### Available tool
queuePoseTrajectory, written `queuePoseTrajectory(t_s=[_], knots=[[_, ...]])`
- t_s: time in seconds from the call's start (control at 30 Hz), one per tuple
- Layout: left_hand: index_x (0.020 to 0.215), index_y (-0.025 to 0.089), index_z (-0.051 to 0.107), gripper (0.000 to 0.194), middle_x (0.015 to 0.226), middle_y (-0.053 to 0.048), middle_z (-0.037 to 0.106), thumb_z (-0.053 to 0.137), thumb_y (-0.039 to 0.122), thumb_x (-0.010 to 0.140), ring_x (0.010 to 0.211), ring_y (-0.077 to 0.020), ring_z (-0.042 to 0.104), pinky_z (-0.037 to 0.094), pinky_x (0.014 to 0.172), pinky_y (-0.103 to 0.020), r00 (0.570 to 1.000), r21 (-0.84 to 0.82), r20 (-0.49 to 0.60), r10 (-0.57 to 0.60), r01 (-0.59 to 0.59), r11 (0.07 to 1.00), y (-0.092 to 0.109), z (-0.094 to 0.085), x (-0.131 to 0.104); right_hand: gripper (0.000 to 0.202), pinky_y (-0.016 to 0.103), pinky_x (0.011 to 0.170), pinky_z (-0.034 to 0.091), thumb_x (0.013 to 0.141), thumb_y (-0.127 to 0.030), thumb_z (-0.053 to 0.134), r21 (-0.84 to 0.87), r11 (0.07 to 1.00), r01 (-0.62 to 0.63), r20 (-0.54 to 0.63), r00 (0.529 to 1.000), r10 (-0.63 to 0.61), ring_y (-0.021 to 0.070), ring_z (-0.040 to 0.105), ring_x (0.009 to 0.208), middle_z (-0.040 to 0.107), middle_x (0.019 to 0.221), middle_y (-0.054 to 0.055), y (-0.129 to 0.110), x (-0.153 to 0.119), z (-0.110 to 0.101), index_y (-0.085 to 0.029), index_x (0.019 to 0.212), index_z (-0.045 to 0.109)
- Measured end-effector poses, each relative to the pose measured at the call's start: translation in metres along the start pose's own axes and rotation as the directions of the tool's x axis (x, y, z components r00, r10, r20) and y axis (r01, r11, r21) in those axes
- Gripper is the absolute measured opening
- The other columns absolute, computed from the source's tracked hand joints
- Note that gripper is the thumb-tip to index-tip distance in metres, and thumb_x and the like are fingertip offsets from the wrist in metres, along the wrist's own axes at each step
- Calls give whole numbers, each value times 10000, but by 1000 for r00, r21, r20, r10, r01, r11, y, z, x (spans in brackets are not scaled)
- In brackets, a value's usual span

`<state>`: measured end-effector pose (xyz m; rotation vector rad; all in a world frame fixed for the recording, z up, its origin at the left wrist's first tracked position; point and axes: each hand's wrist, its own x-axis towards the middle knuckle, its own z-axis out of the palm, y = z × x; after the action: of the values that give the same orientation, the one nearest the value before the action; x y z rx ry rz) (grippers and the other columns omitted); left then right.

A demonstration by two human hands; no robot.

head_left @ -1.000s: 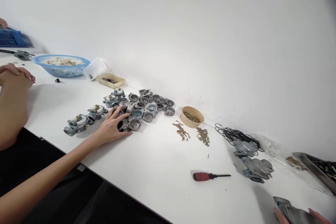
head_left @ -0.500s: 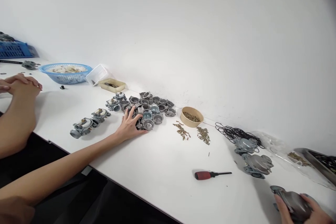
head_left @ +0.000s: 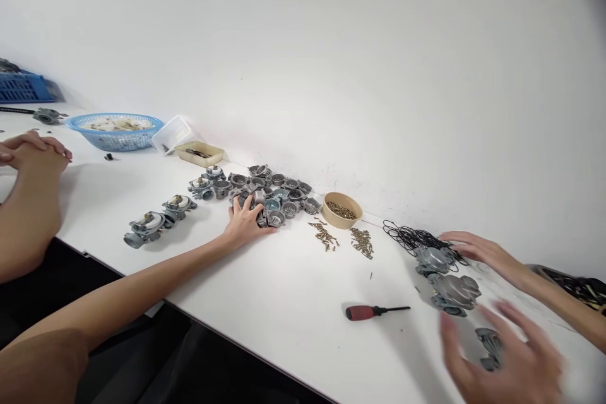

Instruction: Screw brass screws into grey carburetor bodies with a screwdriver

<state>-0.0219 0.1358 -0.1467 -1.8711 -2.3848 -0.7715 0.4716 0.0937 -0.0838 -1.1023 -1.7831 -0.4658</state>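
My left hand (head_left: 247,222) lies at the near side of a heap of grey metal carburetor float bowls (head_left: 290,208), its fingers curled over several of them. At the lower right, my right hand (head_left: 506,356) is blurred, fingers spread, above a carburetor (head_left: 488,348) that it partly hides. Beyond that, two more carburetors (head_left: 457,291) stand close together. To the left of the heap are several carburetors with white floats (head_left: 149,224) showing on top.
Another person's hand (head_left: 492,257) reaches in from the right over black rubber rings (head_left: 402,235). A co-worker's clasped hands (head_left: 35,148) rest at left. A red screwdriver (head_left: 362,312), loose brass pieces (head_left: 362,243), a round tub (head_left: 341,218) and a blue basket (head_left: 116,139) are on the table.
My right hand has let go of the carburetor, its fingers now apart. My left hand has shifted right, pushing some float bowls along. Another person's hand has come in from the right.
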Motion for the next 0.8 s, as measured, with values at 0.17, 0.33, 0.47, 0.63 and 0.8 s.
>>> queuePoseTrajectory(t_s=[0.17,0.33,0.47,0.63,0.8], knots=[[1357,293,641,833,1633,-148,298,658,854,742,1446,-533,240,346,1093,-731,999,42,17,43,-44,998,-5,-9,-2,332,526,1079,458,1029,-328,571,382,889,251,528,730,-433,330,532,1244,510,1360,140,-124,68,94,-262,1350,624],[1411,342,619,844,1610,-137,318,725,810,716,1379,-456,399,399,1114,-626,988,93,61,145,-150,984,-10,-21,-4,629,455,1073,479,957,-462,731,452,870,197,722,492,-487,309,489,1299,431,1461,124,-177,105,205,-282,1514,501],[1439,336,601,848,1550,-163,371,695,815,745,1276,-443,501,485,1043,-570,976,142,92,195,-207,968,-13,-27,-1,760,485,1009,515,900,-582,762,463,875,144,780,402,-479,295,525,1208,390,1475,151,-184,109,249,-226,1506,472],[1460,340,583,921,1416,-198,464,665,873,713,1189,-460,550,530,946,-570,951,191,187,246,-281,941,-13,-35,14,671,400,920,550,918,-501,758,462,882,90,799,389,-458,201,562,1019,431,1405,138,-176,105,261,-186,1443,485],[1445,311,588,948,1325,-219,487,656,889,697,1087,-464,597,564,828,-552,940,218,232,251,-302,928,-7,-37,25,550,388,940,537,928,-352,745,481,874,64,786,410,-462,201,547,1044,467,1340,116,-166,109,265,-172,1391,510]])
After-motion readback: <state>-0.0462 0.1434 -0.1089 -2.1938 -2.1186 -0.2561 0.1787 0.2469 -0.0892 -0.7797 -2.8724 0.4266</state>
